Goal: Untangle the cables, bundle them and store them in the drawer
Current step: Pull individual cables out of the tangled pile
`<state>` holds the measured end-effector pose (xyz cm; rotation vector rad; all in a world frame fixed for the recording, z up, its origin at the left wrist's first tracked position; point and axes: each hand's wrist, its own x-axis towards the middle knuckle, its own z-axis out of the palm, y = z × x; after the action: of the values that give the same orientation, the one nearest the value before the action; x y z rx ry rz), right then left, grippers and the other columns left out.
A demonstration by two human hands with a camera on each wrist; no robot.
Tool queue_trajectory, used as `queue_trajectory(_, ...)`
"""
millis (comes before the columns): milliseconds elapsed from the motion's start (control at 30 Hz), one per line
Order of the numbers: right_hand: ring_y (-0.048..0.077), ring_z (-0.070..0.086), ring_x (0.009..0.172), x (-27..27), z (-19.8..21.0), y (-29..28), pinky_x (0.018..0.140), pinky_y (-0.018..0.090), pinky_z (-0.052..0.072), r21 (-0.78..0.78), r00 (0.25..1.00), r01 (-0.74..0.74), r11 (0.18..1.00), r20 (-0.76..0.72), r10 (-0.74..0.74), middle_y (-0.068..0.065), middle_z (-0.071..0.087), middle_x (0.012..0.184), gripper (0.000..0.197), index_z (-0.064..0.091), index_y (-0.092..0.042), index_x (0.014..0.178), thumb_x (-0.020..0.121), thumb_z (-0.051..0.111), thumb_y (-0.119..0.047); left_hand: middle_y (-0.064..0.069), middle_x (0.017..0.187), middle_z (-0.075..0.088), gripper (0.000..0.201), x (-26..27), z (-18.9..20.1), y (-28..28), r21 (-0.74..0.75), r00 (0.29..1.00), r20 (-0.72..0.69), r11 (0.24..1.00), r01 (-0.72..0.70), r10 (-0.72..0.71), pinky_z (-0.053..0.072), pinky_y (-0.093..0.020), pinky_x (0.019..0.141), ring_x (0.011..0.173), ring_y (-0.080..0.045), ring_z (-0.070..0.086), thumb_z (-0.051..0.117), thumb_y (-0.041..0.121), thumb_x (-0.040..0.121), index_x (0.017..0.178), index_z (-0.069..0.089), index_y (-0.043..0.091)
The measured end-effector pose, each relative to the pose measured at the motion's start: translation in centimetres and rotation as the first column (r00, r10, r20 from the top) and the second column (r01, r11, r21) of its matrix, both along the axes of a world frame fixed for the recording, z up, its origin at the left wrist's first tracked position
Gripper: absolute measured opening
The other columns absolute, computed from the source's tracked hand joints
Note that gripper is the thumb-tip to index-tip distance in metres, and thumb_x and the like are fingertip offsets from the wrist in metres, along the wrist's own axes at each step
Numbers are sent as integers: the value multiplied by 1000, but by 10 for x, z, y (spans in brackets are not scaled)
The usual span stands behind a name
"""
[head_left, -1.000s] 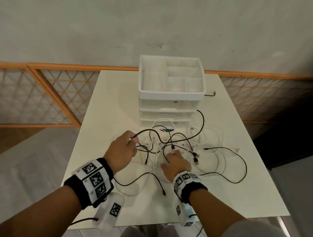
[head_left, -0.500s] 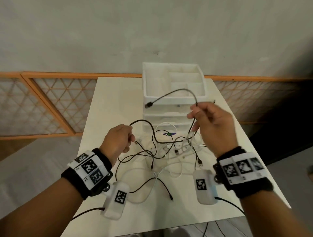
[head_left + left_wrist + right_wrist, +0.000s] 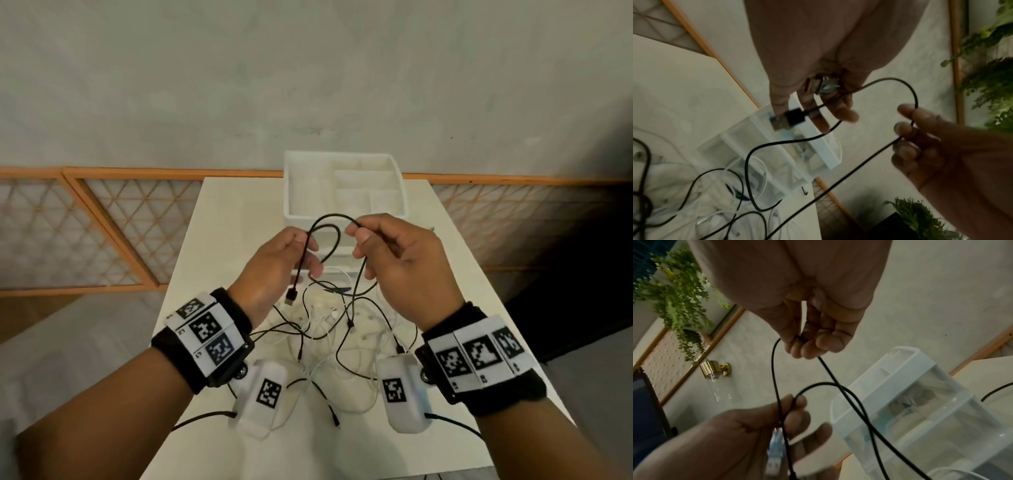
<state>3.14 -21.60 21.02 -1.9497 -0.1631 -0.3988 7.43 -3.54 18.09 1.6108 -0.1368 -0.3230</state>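
The black cable (image 3: 329, 240) is up in the air between our two hands, above the table and in front of the drawer unit. Our left hand (image 3: 274, 263) holds it with curled fingers, the cable running down across the palm so that its flat plug (image 3: 291, 297) hangs just below the hand. In the left wrist view that plug (image 3: 792, 119) sits against the fingertips (image 3: 844, 113). Our right hand (image 3: 397, 263) pinches the same cable between thumb and forefinger, and the right wrist view shows the fingers (image 3: 812, 345) closed around the thin black line. Between the two grips the cable arches up in a loop and doubles back, so two strands cross in front of the left hand. From the right hand the cable drops straight down to the heap below.

That heap is a tangle of cables (image 3: 335, 325), black and white ones mixed, lying on the white table (image 3: 226, 233) just near of the drawer unit and between our wrists. Several black ends trail toward the near edge of the table.

The white drawer unit (image 3: 344, 181) stands at the far middle of the table, with an open divided tray on top and clear drawers under it. Behind the table runs a grey wall with an orange-framed lattice panel (image 3: 102, 226) low on the left.
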Motion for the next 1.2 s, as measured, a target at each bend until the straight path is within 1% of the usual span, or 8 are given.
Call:
queue_trajectory(267, 6, 60, 60, 8, 12, -24, 63, 26, 50, 69, 988, 112, 991, 103, -119, -7, 68, 75, 15, 70, -25, 92, 96, 61, -13, 2, 64, 36, 36, -12, -8, -3, -13, 983, -148, 994, 104, -105, 50, -39, 67, 60, -16, 45, 37, 39, 105, 82, 48, 12)
queue_trajectory(367, 29, 61, 62, 13, 0, -41, 60, 37, 53, 61, 974, 183, 981, 127, -190, -1, 69, 75, 10, 69, -29, 87, 93, 65, -21, 3, 64, 32, 35, -12, 2, -2, -41, 990, -109, 996, 83, -87, 27, -22, 43, 50, -12, 26, 38, 37, 105, 81, 45, 14)
queue_trajectory(500, 29, 66, 69, 22, -69, -74, 72, 41, 56, -320, 947, 228, 920, -148, -286, 2, 70, 72, 18, 71, -20, 83, 90, 61, -33, 4, 61, 28, 34, -3, 36, 1, -193, 999, -34, 981, -23, 16, 17, -19, 40, 48, -10, 17, 38, 38, 104, 76, 42, 19)
queue_trajectory(633, 34, 67, 86, 8, -138, -91, 70, 30, 46, -615, 719, 14, 788, -542, -436, 13, 70, 79, 38, 70, -1, 81, 97, 51, -30, 4, 62, 28, 38, 3, 57, 6, -240, 996, 50, 969, -66, 80, 26, -22, 40, 47, -12, 19, 45, 41, 101, 71, 36, 20)
queue_trajectory(733, 27, 70, 71, 7, -121, -87, 67, 28, 50, -507, 679, 43, 861, -618, -397, 8, 69, 69, 47, 73, -11, 82, 99, 47, -46, 3, 61, 33, 40, 7, 42, 6, -163, 992, 5, 979, -125, 128, 26, -22, 38, 44, -11, 22, 47, 39, 101, 70, 35, 19)
queue_trajectory(833, 19, 60, 43, 12, -59, -74, 48, 27, 46, -219, 796, 189, 957, -537, -280, 3, 61, 47, 48, 70, -19, 79, 96, 47, -57, -1, 61, 43, 36, 6, 16, -4, -57, 970, -101, 972, -227, 220, 25, -21, 38, 39, -11, 28, 46, 37, 103, 73, 41, 16)
queue_trajectory(967, 29, 66, 47, 11, 21, -50, 41, 28, 44, 124, 958, 109, 986, -278, -71, 6, 56, 59, 37, 71, -15, 85, 96, 56, -47, -2, 90, 75, 23, -5, 4, -35, 4, 975, -52, 977, -215, 215, 30, -20, 37, 39, -13, 44, 43, 35, 104, 99, 55, 16)
queue_trajectory(1200, 31, 72, 77, 14, 44, -41, 75, 38, 61, 440, 1000, -9, 898, 20, 0, 9, 66, 84, 18, 67, -9, 87, 100, 55, -14, -7, 72, 65, 33, -17, -16, -87, -90, 989, -135, 995, 41, -53, 36, -25, 40, 46, -19, 51, 40, 38, 104, 89, 53, 12)
